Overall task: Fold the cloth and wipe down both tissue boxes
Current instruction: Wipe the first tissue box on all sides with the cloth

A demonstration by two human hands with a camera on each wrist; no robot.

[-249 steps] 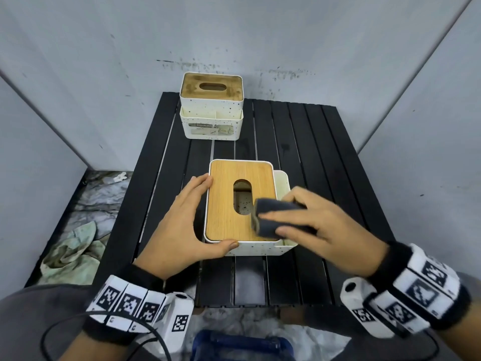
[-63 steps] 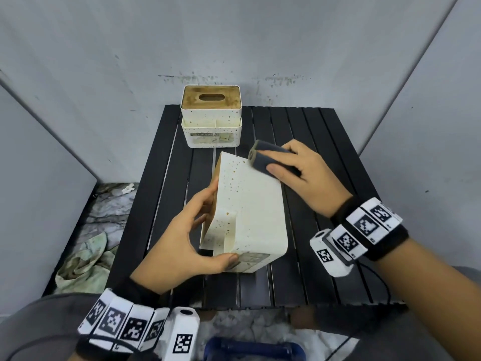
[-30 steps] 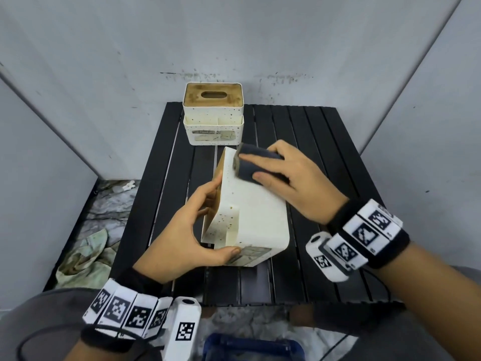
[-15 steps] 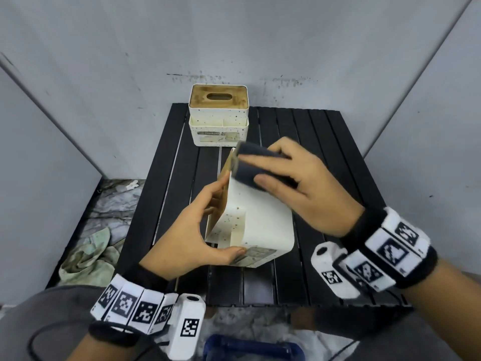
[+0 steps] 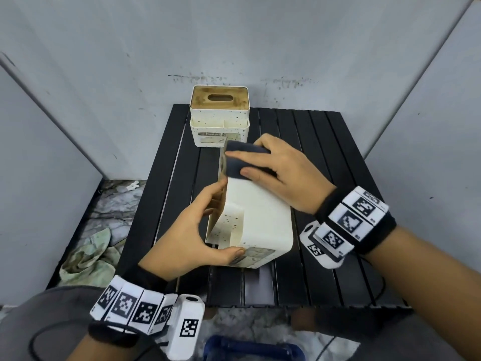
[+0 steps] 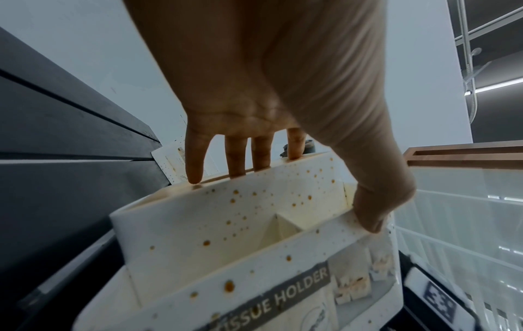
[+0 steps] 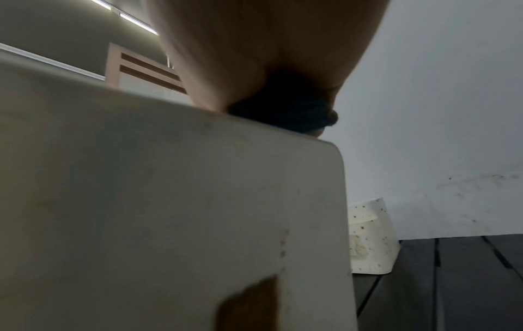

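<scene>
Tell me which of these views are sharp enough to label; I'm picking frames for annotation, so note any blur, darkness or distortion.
Head view: evenly lit and sharp, though the wide lens bends the wall edges. Left wrist view: bright, the left hand and near tissue box crisp, its label slightly blurred. Right wrist view: dim and soft; the box side fills the frame in shadow, and the dark cloth is barely distinguishable.

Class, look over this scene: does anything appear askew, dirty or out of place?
Yes. The near tissue box is tipped on its side, held by the left hand. Brown spots dot its wall. A crumpled rag lies on the floor beside the table.
</scene>
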